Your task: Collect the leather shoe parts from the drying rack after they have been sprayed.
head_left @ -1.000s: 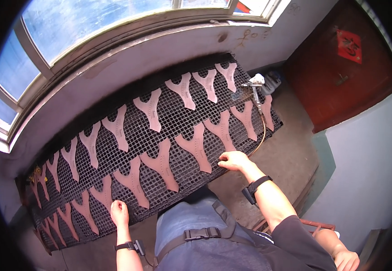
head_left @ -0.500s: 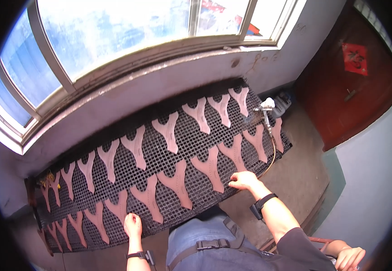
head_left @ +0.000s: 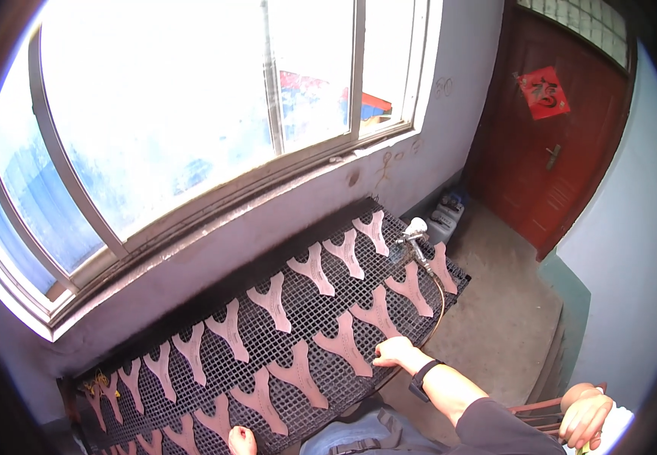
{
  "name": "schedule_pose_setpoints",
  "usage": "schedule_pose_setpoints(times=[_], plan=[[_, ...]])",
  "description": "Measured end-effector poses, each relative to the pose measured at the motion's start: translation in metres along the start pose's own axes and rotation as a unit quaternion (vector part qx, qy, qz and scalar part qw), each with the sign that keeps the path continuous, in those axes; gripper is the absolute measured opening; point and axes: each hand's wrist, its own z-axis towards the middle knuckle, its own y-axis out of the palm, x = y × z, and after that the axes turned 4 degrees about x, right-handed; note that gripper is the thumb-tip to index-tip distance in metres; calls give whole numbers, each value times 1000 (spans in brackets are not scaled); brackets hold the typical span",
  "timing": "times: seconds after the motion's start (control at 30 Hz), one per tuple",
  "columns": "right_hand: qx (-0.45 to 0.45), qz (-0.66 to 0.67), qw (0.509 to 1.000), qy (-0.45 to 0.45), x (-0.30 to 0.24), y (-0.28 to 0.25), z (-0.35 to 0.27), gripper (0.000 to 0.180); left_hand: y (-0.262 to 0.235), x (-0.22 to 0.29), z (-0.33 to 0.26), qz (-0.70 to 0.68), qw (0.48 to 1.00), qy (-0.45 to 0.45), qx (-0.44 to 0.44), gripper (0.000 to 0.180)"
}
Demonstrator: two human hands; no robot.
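Observation:
Y-shaped, pinkish-beige flat pieces with dotted lines lie in two rows on a black mesh rack [head_left: 279, 350]. My right hand [head_left: 395, 351] is at the rack's front edge, beside the narrow end of a front-row piece [head_left: 346, 346]. Its fingers are drawn together; anything in them is hidden. Low in the view, my left hand [head_left: 242, 441] is curled closed near another front-row piece [head_left: 216, 416]; I cannot make out whether it holds anything. A spray gun [head_left: 415, 241] with a white cup rests at the rack's far right end, its hose running down the right side.
Behind the rack runs a wall with a large window [head_left: 192, 98]. Plastic jugs [head_left: 444, 220] stand past the rack's right end, near a dark red door [head_left: 552, 144]. Another person's hand [head_left: 585, 418] is at lower right with something white. Yellow string [head_left: 100, 383] lies at the rack's left end.
The view has tilted up, so rack and hands appear lower and more of the door shows. Both hands stay near the same pieces. More of the white thing by the other person's hand shows.

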Motion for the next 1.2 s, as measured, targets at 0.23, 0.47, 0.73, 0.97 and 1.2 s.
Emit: schedule_pose_setpoints(times=[0.23,0.47,0.73,0.97,1.2], plan=[[-5,14,1000,26,-5,-5,-2,47,0,1,3,-14,1000,-21,-16,28],[-26,19,999,26,3,-3,-3,56,-3,3,4,-5,1000,-13,-20,28],[-32,16,999,21,6,0,1,55,-10,12,3,-1,998,-39,-39,31],[-13,25,999,19,5,2,-1,51,-6,5,3,-18,998,-24,-46,33],[-2,32,999,22,6,0,-6,49,-2,5,3,-10,999,-30,-42,31]])
